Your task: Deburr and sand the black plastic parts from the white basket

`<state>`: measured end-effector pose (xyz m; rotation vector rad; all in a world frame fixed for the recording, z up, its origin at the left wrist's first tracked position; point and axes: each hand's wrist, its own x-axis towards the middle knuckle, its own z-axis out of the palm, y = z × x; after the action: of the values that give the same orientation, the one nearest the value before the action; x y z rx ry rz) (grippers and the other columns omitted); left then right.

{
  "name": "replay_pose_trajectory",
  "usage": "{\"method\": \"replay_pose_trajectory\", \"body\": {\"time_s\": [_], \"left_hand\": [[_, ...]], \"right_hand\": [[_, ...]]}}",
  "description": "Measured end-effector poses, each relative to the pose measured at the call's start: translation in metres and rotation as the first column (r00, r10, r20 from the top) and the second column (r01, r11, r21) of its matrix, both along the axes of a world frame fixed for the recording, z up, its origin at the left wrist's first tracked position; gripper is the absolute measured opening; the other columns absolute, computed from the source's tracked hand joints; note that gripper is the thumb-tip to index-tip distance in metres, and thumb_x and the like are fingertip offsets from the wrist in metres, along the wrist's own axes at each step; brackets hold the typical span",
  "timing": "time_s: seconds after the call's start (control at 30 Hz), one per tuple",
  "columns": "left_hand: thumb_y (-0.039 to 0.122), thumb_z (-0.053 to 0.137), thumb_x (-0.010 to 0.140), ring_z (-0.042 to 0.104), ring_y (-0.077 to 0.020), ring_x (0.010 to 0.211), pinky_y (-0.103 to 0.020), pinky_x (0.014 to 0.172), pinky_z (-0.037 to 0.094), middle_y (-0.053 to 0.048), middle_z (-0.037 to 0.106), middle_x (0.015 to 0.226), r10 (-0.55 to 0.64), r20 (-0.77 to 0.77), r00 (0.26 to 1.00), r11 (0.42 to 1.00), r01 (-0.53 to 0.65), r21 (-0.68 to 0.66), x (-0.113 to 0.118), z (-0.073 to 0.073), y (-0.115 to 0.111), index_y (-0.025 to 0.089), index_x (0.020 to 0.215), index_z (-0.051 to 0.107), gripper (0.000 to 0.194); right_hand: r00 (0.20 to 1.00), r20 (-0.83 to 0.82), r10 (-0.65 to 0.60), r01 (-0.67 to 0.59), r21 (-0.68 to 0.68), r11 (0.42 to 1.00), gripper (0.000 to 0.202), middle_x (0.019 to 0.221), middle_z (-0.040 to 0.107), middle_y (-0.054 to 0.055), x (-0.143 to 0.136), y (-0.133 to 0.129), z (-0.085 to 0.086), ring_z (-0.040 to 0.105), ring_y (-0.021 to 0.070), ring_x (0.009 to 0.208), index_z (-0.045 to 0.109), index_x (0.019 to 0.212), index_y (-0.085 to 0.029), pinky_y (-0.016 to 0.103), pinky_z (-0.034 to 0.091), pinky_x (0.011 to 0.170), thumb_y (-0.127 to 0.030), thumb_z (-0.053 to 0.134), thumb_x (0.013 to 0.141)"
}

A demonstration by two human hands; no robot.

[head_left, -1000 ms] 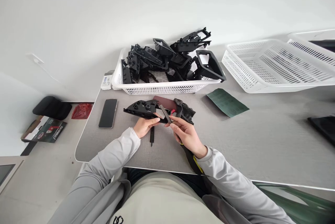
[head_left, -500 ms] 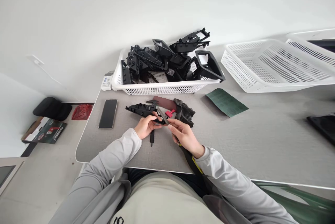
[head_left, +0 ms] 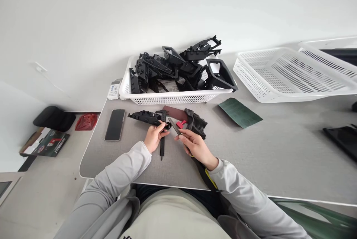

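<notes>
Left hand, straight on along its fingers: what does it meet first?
Probably the grey blade in the right hand, slanting just ahead of the left hand and the black part it holds. Depth is unclear in this single view, so it might pass above or below; the red piece lies beyond.

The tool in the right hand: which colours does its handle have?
Black and yellow; the handle shows best in the head view.

A workshop, by the look of it.
The right fingers (head_left: 186, 132) hold a file (head_left: 173, 125); a caliper (head_left: 162, 149) lies under the left fingers (head_left: 165, 133); beyond both, a white basket (head_left: 170, 99) brims with black parts (head_left: 158, 66).
</notes>
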<state>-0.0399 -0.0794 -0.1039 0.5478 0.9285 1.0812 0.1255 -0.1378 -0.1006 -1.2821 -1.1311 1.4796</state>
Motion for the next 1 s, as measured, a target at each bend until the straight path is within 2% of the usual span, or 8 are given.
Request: {"method": "replay_pose_trajectory", "body": {"time_s": [0.13,0.23,0.3,0.43,0.5,0.73,1.0], "left_hand": [[0.046,0.084,0.054,0.063,-0.0116,0.066,-0.026,0.06,0.056,0.0,0.063,0.079,0.017,-0.059,0.998,1.0,-0.016,0.018,-0.001,-0.002,0.001,0.015,0.077,0.058,0.046],[0.053,0.081,0.056,0.063,-0.0119,0.066,-0.026,0.058,0.056,0.0,0.062,0.08,0.006,-0.091,0.996,1.0,-0.005,0.014,-0.003,0.001,0.0,0.015,0.079,0.058,0.05],[0.05,0.083,0.054,0.062,-0.011,0.067,-0.025,0.059,0.056,0.001,0.06,0.077,-0.014,-0.093,0.996,1.0,0.016,0.019,-0.005,0.005,0.0,0.015,0.078,0.057,0.05],[0.028,0.089,0.049,0.058,-0.0082,0.066,-0.021,0.058,0.055,0.005,0.057,0.073,-0.108,-0.058,0.992,0.994,0.11,0.024,-0.009,0.013,-0.001,0.017,0.076,0.051,0.048],[0.024,0.088,0.05,0.057,-0.0077,0.065,-0.02,0.058,0.055,0.005,0.056,0.072,-0.139,-0.022,0.99,0.99,0.14,0.017,-0.01,0.012,-0.001,0.017,0.077,0.051,0.046],[0.031,0.085,0.055,0.061,-0.0112,0.07,-0.023,0.059,0.058,0.001,0.06,0.077,-0.101,0.045,0.994,0.995,0.102,-0.007,-0.009,0.003,0.002,0.016,0.08,0.057,0.04],[0.035,0.086,0.055,0.059,-0.0105,0.071,-0.022,0.057,0.057,0.002,0.06,0.076,-0.095,0.003,0.995,0.995,0.095,0.002,-0.009,0.0,0.002,0.017,0.082,0.057,0.044]], "right_hand": [[0.997,0.003,0.078,-0.078,-0.007,0.997,0.062,0.084,0.067,0.004,0.002,-0.003,0.002,0.039,0.0032,0.035,0.055,0.117,-0.014,0.023,0.03,0.034,-0.061,0.061,0.076],[0.992,-0.023,0.128,-0.127,0.005,0.992,0.06,0.08,0.064,0.002,0.002,-0.005,0.004,0.037,0.0032,0.036,0.054,0.12,-0.014,0.023,0.028,0.034,-0.059,0.058,0.081],[0.989,-0.051,0.138,-0.138,0.007,0.99,0.06,0.076,0.063,0.0,0.002,-0.006,0.005,0.035,0.0034,0.035,0.051,0.124,-0.015,0.022,0.026,0.032,-0.059,0.055,0.083],[0.983,-0.102,0.151,-0.154,-0.029,0.988,0.058,0.073,0.061,-0.001,0.003,-0.007,0.008,0.033,0.0031,0.034,0.049,0.125,-0.016,0.021,0.023,0.031,-0.057,0.055,0.084],[0.978,-0.115,0.173,-0.179,-0.039,0.983,0.058,0.072,0.06,-0.002,0.004,-0.007,0.009,0.033,0.0032,0.034,0.05,0.125,-0.016,0.021,0.022,0.032,-0.057,0.056,0.084],[0.962,-0.087,0.26,-0.264,-0.034,0.964,0.057,0.071,0.059,-0.001,0.006,-0.011,0.013,0.035,0.004,0.035,0.052,0.127,-0.017,0.022,0.023,0.033,-0.056,0.054,0.085],[0.958,0.041,0.283,-0.283,-0.013,0.959,0.056,0.067,0.058,-0.001,0.007,-0.013,0.013,0.035,0.0059,0.038,0.055,0.129,-0.017,0.022,0.026,0.034,-0.055,0.05,0.089]]}}
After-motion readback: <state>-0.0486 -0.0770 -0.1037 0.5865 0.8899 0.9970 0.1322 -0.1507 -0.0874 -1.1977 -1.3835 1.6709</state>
